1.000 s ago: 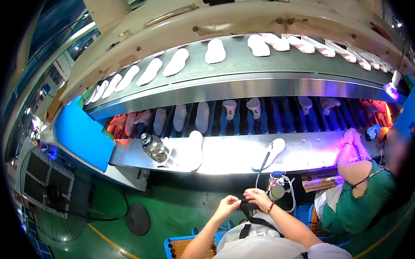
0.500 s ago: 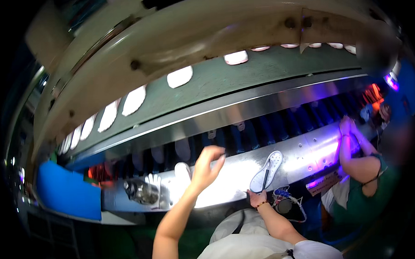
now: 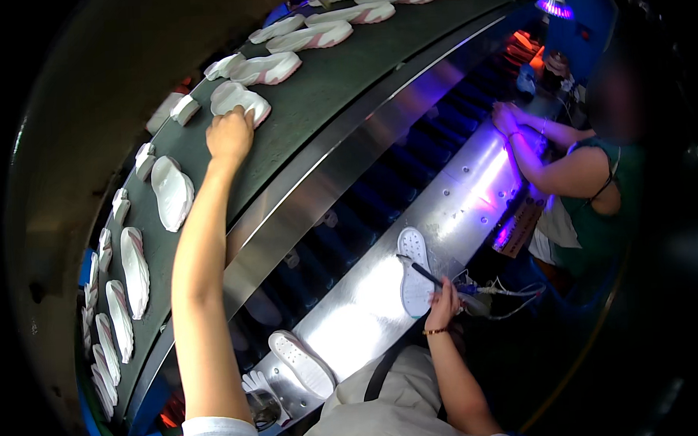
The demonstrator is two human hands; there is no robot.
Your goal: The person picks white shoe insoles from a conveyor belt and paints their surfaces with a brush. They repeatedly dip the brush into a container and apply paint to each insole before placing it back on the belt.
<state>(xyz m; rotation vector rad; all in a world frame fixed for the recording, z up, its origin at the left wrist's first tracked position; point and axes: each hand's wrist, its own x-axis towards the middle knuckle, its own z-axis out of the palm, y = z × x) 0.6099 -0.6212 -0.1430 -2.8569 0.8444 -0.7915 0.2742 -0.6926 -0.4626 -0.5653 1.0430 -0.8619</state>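
My left hand (image 3: 231, 136) reaches far over the green conveyor belt, its fingers closed on the near end of a white shoe sole (image 3: 231, 98) with pink edging. Down at the metal ledge, my right hand (image 3: 444, 306) grips a slim black stick-like tool (image 3: 425, 272); whether its tip is a brush is too small to tell. The tool slants over a white sole (image 3: 415, 291) dotted with small holes, lying on the ledge. Another perforated white sole (image 3: 302, 363) rests farther left on that ledge.
Several white and pink soles (image 3: 136, 272) line the conveyor belt (image 3: 320, 83). A metal rail (image 3: 288, 240) separates it from a dark lower track. White gloves (image 3: 261, 389) lie at the ledge's left. A co-worker's arms (image 3: 553, 158) rest at right under a purple lamp (image 3: 554, 6).
My view has turned left. My left hand has gone from above the ledge up to a sole on the belt. My right hand now raises the black tool at an angle over the sole.
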